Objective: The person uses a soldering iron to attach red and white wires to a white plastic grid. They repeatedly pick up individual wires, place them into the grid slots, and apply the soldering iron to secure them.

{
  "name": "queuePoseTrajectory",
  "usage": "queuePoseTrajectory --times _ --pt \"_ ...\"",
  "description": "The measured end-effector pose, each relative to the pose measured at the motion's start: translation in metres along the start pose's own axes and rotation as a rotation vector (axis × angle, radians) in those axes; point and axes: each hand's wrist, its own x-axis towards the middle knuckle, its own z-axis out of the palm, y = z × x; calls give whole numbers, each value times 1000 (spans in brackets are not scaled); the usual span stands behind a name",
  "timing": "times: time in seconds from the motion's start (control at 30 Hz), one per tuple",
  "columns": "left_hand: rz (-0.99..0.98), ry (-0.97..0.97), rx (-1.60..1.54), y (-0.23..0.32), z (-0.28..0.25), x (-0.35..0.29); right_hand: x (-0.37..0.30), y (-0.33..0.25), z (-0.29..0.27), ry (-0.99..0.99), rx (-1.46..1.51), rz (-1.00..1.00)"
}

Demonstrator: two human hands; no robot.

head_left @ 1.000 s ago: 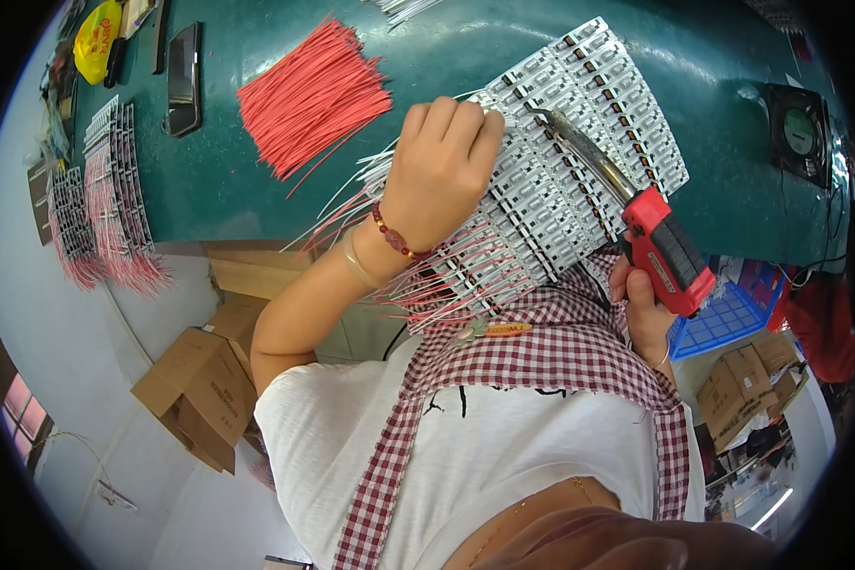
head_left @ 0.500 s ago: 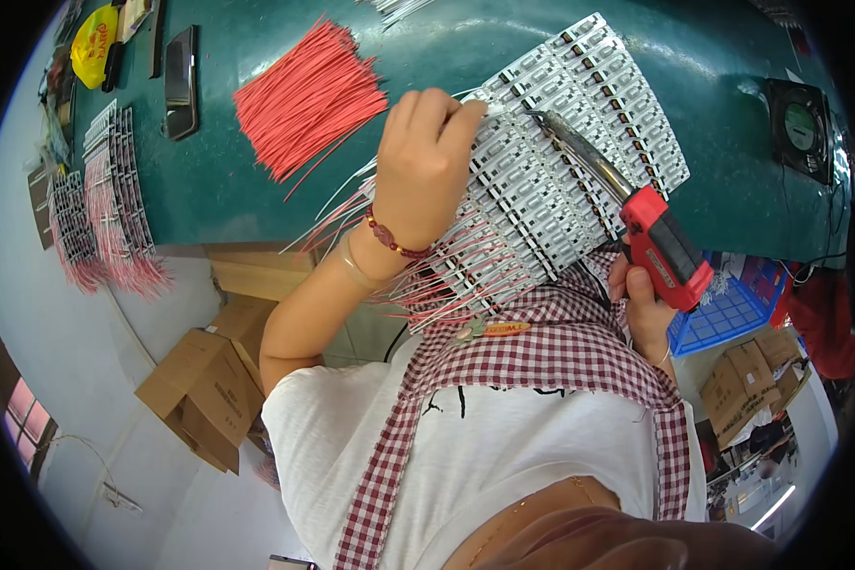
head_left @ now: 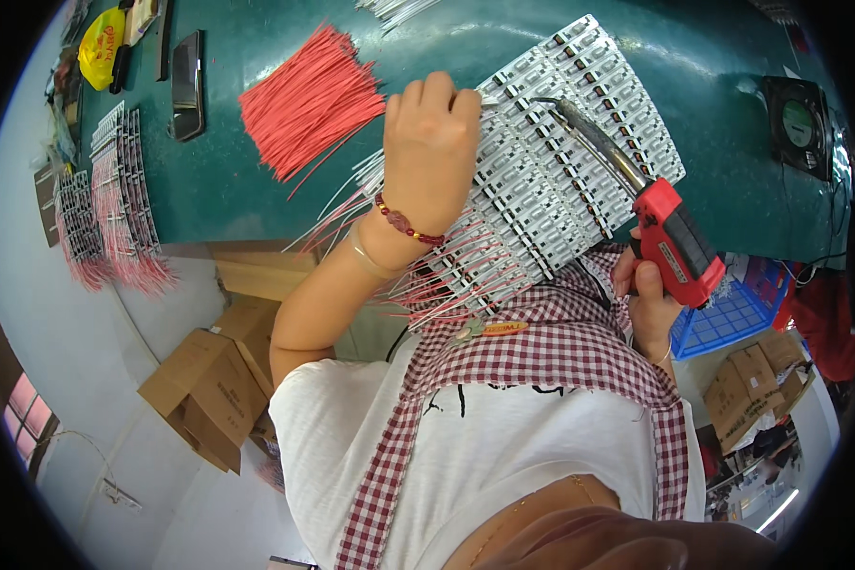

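Dark phone (head_left: 187, 84), screen up, upper left on the green bench. Yellow bag (head_left: 103, 46) with red print, far upper left. Open brown cardboard boxes (head_left: 209, 385) on floor, lower left. More taped cartons (head_left: 755, 389) lower right, under a blue plastic crate (head_left: 727, 318).

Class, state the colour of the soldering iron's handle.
Red with a black panel, on the soldering iron; head view.

Bright, even overhead light. Soft glare streaks the green tabletop (head_left: 712, 66). Fisheye bends the edges, and the corners go black.
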Motion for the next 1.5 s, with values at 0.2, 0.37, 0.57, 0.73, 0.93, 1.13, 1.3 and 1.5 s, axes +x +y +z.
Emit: queuePoseTrajectory --times 0.2,0.37,0.57,0.73,0.93,1.13,1.3,1.5 --pt "-10 37 -58 -2 -1 1 0 -2 -1 13 25 18" --pt "-24 29 -51 -2 -1 5 1 -1 0 -9 50 -13" --pt "-62 -101 38 5 -8 12 1 -1 -1 20 40 -29" --pt "-54 -191 210 15 -5 20 4 0 -1 4 56 -66" --pt "44 -234 537 36 0 19 3 3 -3 17 82 -68" --pt "87 -207 536 30 2 15 2 6 -8 26 113 -48" --pt "101 -134 471 21 4 15 3 11 -8 42 134 -70" --pt "87 -35 374 3 0 7 4 9 -7 50 122 -91"
